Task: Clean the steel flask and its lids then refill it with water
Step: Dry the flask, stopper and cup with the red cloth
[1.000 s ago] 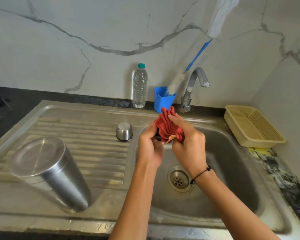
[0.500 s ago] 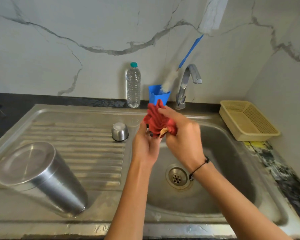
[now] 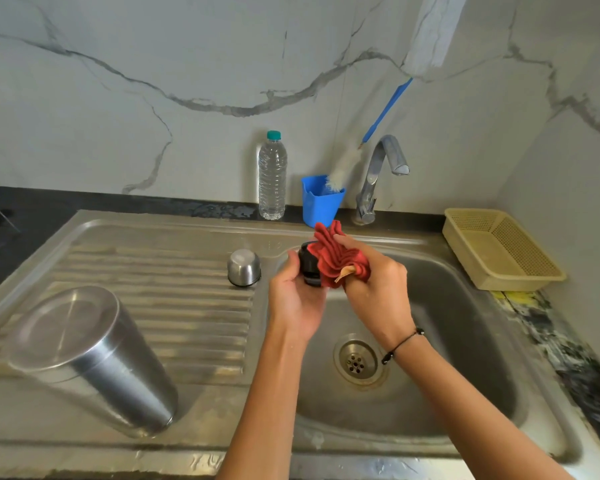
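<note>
1. Just above the sink basin, the left hand curls its fingers around a small black lid, gripping it from the left and below.
2. The right hand bunches a red cloth in its curled fingers and presses the cloth against the right side of the black lid; a tan tag or corner of the cloth pokes out near the thumb.
3. A thin dark bracelet circles the right wrist.
4. Below the hands, the round drain sits in the bottom of the basin.
5. To the left of the hands, a small steel cap stands mouth-down on the ribbed drainboard, near the basin's edge.
6. Farther left and nearer the camera, the steel flask stands upside down on the drainboard, its flat base facing up, well apart from both lids.
7. Behind the basin, a blue cup holds a bottle brush with a blue handle that leans against the marble wall.
8. A clear plastic water bottle with a teal cap stands just left of the blue cup.
9. The chrome tap rises just right of the cup, its spout turned to the right.
10. A beige plastic basket rests on the counter at the basin's right.
</note>
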A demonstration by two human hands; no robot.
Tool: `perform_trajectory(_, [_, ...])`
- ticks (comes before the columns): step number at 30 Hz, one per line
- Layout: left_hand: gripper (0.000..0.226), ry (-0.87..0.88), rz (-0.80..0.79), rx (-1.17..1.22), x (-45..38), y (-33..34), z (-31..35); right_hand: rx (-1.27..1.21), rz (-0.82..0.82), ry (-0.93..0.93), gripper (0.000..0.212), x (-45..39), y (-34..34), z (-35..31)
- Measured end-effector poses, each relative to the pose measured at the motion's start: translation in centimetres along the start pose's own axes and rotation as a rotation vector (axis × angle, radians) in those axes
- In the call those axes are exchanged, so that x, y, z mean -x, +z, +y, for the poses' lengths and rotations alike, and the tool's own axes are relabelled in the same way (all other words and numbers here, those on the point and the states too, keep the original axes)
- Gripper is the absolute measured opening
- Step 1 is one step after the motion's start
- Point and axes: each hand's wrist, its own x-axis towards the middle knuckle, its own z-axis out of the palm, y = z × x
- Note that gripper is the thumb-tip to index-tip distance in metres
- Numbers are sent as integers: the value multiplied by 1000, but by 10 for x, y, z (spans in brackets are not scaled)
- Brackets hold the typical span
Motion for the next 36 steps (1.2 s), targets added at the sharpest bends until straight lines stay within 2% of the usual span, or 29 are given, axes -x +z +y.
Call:
perform_trajectory(3, [46, 27, 85, -3, 2, 1, -1, -85, 39, 131, 44, -6, -8, -1])
perform_trajectory(5, [42, 30, 142, 59, 0, 0, 1, -133, 87, 149, 42, -10, -14, -5])
perform_trajectory(8, [37, 27, 230, 73, -4, 2, 3, -48, 68, 13, 48, -5, -11, -11])
perform_trajectory(12, [45, -33, 234, 29, 1, 5, 6, 151, -17, -307, 51, 21, 11, -14])
perform_trajectory(17, [45, -58, 240, 11, 4, 2, 13, 174, 25, -357, 57, 28, 19, -4])
perform_trajectory(19, [42, -55, 253, -19, 5, 4, 12, 135, 25, -321, 53, 28, 17, -4])
perform_trajectory(23, [25, 32, 314, -96, 2, 9, 10, -47, -37, 18, 46, 17, 8, 10])
perform_trajectory(26, [28, 132, 337, -181, 1, 12, 10, -8, 12, 52, 46, 8, -6, 8])
perform_trajectory(28, [31, 169, 341, -207, 1, 12, 10, 1, 78, -27, 49, 5, -12, -5])
perform_trajectory(30, [31, 164, 303, -215, 0, 9, 10, 25, 79, -211, 45, 6, -9, -20])
perform_trajectory(33, [42, 54, 186, -107, 2, 7, 10, 258, 21, -459, 43, 14, 7, -28])
perform_trajectory(36, [44, 34, 144, -92, 5, 8, 12, 327, 16, -485, 42, 12, 16, -26])
